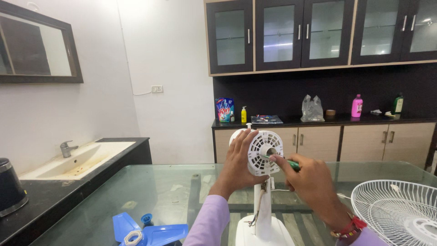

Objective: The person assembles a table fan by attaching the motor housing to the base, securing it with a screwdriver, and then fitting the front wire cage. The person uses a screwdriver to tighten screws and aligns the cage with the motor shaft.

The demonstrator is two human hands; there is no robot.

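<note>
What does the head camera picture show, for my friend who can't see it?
Two hands work on a white fan motor housing: the left hand steadies it while the right hand holds a green screwdriver to it. A blue fan blade and white wire grille lie on the glass table.

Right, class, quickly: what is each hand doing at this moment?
Left hand: open, fingers spread against the white fan motor housing.
Right hand: closed, holding a green-handled screwdriver at the housing.
</note>
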